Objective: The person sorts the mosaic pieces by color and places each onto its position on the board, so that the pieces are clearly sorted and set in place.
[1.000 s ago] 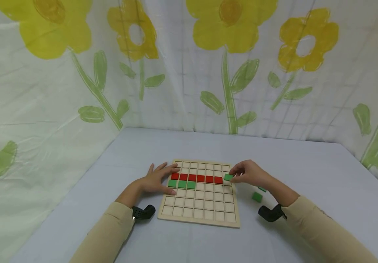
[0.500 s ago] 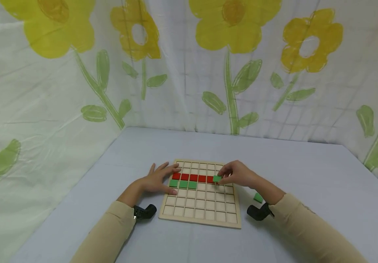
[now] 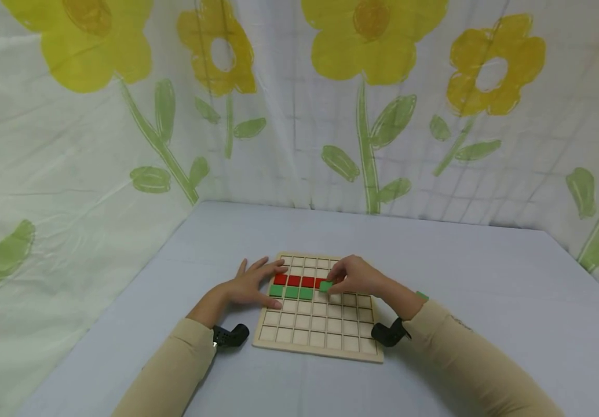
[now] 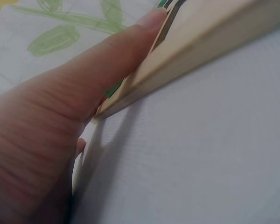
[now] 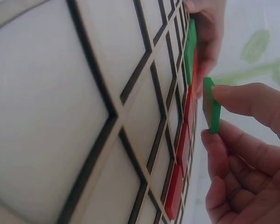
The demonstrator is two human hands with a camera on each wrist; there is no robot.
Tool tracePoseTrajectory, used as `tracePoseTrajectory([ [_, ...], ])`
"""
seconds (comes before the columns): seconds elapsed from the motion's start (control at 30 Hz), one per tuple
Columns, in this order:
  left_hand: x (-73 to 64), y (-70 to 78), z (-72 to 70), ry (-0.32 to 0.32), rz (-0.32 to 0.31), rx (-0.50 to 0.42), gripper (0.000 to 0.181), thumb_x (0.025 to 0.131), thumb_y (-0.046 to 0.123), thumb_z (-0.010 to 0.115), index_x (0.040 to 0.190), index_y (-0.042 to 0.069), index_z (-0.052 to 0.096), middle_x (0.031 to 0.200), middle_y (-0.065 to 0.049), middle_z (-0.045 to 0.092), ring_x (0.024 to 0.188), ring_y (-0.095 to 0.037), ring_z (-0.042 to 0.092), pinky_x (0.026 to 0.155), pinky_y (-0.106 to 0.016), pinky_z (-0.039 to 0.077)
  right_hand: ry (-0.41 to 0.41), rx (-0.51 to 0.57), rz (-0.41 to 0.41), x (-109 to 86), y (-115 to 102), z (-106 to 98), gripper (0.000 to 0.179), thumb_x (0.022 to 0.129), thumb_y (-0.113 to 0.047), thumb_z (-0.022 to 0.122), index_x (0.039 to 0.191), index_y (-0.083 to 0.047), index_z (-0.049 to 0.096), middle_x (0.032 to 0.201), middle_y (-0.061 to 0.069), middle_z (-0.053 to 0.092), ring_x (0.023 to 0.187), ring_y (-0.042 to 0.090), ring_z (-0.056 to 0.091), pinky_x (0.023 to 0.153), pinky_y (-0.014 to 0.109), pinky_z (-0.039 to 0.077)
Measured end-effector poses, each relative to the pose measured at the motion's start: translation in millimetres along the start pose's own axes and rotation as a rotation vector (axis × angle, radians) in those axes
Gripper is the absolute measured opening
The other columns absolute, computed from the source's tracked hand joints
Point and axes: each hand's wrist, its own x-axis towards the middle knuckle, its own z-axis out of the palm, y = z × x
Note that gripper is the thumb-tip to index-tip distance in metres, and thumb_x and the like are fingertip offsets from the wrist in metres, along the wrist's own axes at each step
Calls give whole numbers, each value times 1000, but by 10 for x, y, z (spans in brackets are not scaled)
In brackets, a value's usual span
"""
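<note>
A wooden grid board (image 3: pixel 317 349) lies on the table, with a row of red tiles (image 3: pixel 293 281) set in it. In the row nearer the person are 3 green tiles (image 3: pixel 291 292) at the left end. My right hand (image 3: pixel 358 277) pinches another green tile (image 5: pixel 212 107) between thumb and fingers; in the right wrist view the tile stands apart from the board. From the head it overlaps the red row, and the hand hides the row's right end. My left hand (image 3: pixel 247 286) rests on the board's left edge, fingers spread, its thumb (image 4: pixel 126 49) lying over the rim.
Part of a loose green tile (image 3: pixel 422 295) shows behind the right forearm, on the table right of the board. A black wrist camera (image 3: pixel 230 336) sits on the left wrist and another camera (image 3: pixel 389 333) on the right. A flower-printed curtain (image 3: pixel 278 145) hangs behind the white table (image 3: pixel 258 382).
My right hand has moved left across the board with the green tile, from beyond the red row's right end to over its middle. The left hand stays in place.
</note>
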Motion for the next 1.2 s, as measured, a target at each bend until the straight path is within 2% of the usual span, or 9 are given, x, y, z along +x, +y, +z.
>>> tracePoseTrajectory([
  [0.3, -1, 7, 7, -1, 11, -7, 83, 71, 51, 74, 141, 23, 40, 155, 2, 24, 145, -32, 3, 110, -61, -14, -44, -8, 8, 34, -67, 74, 20, 76, -12, 75, 90, 1, 69, 80, 5, 66, 69, 8, 57, 63, 23, 50],
  [0.43, -1, 14, 2, 1, 6, -1, 83, 71, 52, 74, 142, 24, 39, 155, 2, 24, 146, -31, 3, 110, -61, -14, -49, -30, 3, 49, -66, 83, 20, 76, -13, 75, 90, 0, 69, 79, 5, 67, 69, 9, 58, 63, 23, 50],
  [0.9, 10, 23, -9, -4, 12, -2, 84, 71, 52, 74, 142, 23, 39, 155, 1, 24, 145, -32, 3, 109, -61, -14, -53, -12, 30, 62, -66, 118, 20, 74, -12, 77, 90, -2, 69, 78, 2, 65, 69, 9, 57, 63, 23, 50],
  [1.2, -4, 24, -6, -6, -8, 2, 84, 71, 53, 74, 142, 24, 39, 155, 3, 23, 146, -30, 2, 110, -60, -13, -60, -17, 36, 77, -55, 141, 20, 75, -11, 77, 91, -3, 69, 80, 3, 65, 71, 10, 57, 64, 22, 50],
])
